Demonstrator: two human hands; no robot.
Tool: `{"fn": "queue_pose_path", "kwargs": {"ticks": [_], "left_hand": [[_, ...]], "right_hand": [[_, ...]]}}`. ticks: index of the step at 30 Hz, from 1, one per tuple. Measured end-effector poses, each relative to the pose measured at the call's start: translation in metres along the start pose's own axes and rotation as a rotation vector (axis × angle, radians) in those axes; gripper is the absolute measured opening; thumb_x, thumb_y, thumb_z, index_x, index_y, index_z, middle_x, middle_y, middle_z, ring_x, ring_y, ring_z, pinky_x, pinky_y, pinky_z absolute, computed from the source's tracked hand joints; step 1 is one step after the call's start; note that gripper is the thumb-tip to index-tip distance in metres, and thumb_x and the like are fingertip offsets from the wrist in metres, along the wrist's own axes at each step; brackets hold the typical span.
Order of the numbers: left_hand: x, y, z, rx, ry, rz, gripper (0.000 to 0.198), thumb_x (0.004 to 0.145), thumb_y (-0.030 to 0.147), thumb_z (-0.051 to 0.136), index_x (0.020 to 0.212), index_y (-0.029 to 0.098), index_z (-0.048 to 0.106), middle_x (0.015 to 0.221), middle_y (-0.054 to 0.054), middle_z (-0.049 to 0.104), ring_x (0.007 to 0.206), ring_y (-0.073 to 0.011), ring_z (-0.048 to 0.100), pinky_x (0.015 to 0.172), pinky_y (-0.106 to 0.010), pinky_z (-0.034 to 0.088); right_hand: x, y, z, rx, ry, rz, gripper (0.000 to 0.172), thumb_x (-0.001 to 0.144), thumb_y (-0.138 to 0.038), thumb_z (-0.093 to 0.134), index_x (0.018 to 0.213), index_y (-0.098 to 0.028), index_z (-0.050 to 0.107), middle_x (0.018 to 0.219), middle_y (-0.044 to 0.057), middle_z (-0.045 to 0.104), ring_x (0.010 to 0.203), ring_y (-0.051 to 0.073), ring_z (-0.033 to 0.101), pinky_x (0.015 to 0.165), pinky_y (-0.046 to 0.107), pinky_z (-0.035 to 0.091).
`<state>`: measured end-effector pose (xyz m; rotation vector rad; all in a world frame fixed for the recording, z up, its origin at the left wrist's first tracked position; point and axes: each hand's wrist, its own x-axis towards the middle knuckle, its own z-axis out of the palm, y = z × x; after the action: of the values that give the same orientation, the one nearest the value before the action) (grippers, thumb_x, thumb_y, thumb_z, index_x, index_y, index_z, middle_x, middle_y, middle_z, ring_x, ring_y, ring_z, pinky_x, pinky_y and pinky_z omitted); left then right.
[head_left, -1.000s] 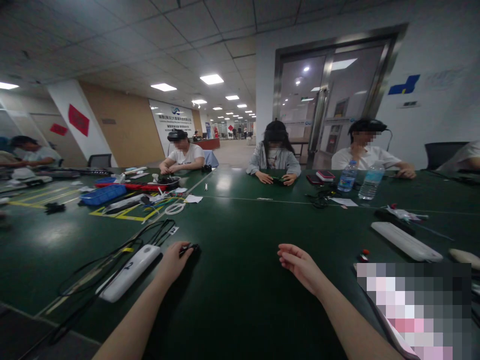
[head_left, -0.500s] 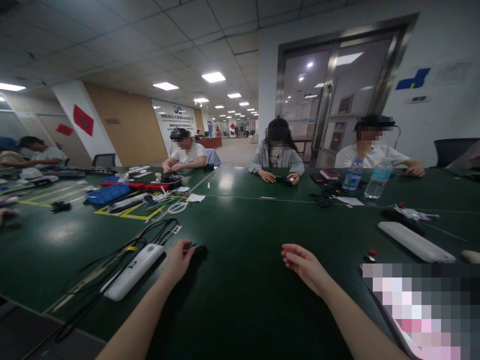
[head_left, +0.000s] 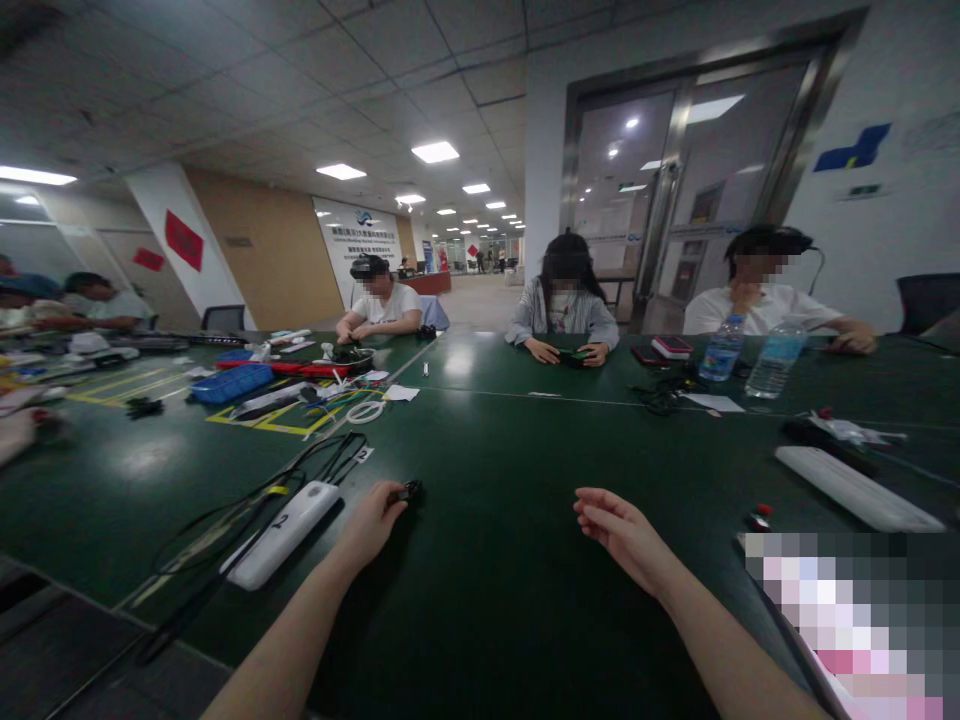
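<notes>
My left hand point(head_left: 377, 520) is closed on a small black object point(head_left: 410, 491) over the green table point(head_left: 495, 560), left of the middle. The fingers hide part of that object, and its exact shape is too small to tell. To the right, my right hand point(head_left: 615, 530) hovers above the table with nothing in it, its fingers slightly curled and the thumb apart from them. A wide stretch of tabletop separates the two hands. Left of my left hand lies a white power strip point(head_left: 281, 535) marked 2, with black cables point(head_left: 217, 520) around it.
A blue tray point(head_left: 232, 383) and coiled white cable point(head_left: 365, 412) lie at the back left. Two bottles point(head_left: 721, 348) stand at the back right, near black cables. A long white case point(head_left: 859, 488) lies at the right. Across the table sit three people; one holds a dark object point(head_left: 575, 356).
The view has shifted slightly, so most things appear a little further right. My left hand still grips the black object. Across the table, the middle person's hands have tilted the dark object.
</notes>
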<state>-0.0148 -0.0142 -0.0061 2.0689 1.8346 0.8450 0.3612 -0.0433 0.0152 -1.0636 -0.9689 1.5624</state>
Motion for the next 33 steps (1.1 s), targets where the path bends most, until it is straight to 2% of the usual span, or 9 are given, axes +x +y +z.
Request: {"fn": "queue_pose_path", "kwargs": {"ticks": [4, 7, 16, 24, 33], "left_hand": [[-0.001, 0.001, 0.000, 0.008, -0.026, -0.061, 0.022, 0.076, 0.030, 0.044, 0.093, 0.018, 0.051, 0.091, -0.005, 0.059, 0.085, -0.0192, 0.056, 0.078, -0.031, 0.042], [0.000, 0.003, 0.001, 0.009, -0.034, -0.044, 0.021, 0.077, 0.030, 0.042, 0.092, 0.019, 0.051, 0.092, -0.005, 0.061, 0.086, -0.0185, 0.056, 0.078, -0.030, 0.042], [0.003, 0.001, 0.007, 0.021, 0.060, -0.088, 0.024, 0.080, 0.031, 0.039, 0.098, 0.019, 0.049, 0.096, -0.005, 0.062, 0.090, -0.0174, 0.058, 0.080, -0.028, 0.042], [0.004, 0.000, 0.010, 0.114, 0.148, -0.051, 0.024, 0.079, 0.027, 0.039, 0.099, 0.017, 0.048, 0.099, -0.007, 0.058, 0.091, -0.0187, 0.056, 0.081, -0.032, 0.043], [0.004, 0.001, 0.009, 0.075, 0.131, 0.013, 0.023, 0.078, 0.032, 0.042, 0.095, 0.019, 0.052, 0.097, -0.005, 0.057, 0.084, -0.0167, 0.057, 0.077, -0.029, 0.044]], "right_hand": [[-0.003, -0.005, 0.004, 0.009, 0.005, 0.007, 0.024, 0.064, -0.025, 0.066, 0.087, -0.020, 0.063, 0.084, 0.003, 0.061, 0.077, 0.016, 0.055, 0.075, 0.032, 0.043], [-0.004, -0.005, 0.004, 0.012, 0.003, 0.006, 0.024, 0.064, -0.025, 0.067, 0.087, -0.020, 0.063, 0.084, 0.003, 0.060, 0.076, 0.016, 0.054, 0.074, 0.032, 0.043], [-0.002, -0.001, 0.002, 0.004, -0.011, 0.008, 0.024, 0.067, -0.025, 0.065, 0.090, -0.021, 0.062, 0.086, 0.003, 0.060, 0.078, 0.015, 0.054, 0.075, 0.031, 0.043], [-0.001, 0.000, 0.000, 0.011, -0.010, 0.006, 0.025, 0.066, -0.026, 0.065, 0.091, -0.021, 0.062, 0.087, 0.003, 0.060, 0.078, 0.016, 0.055, 0.074, 0.032, 0.044], [0.003, 0.004, -0.003, 0.001, -0.016, -0.003, 0.026, 0.066, -0.027, 0.065, 0.092, -0.022, 0.062, 0.088, 0.003, 0.060, 0.078, 0.016, 0.055, 0.074, 0.034, 0.045]]}}
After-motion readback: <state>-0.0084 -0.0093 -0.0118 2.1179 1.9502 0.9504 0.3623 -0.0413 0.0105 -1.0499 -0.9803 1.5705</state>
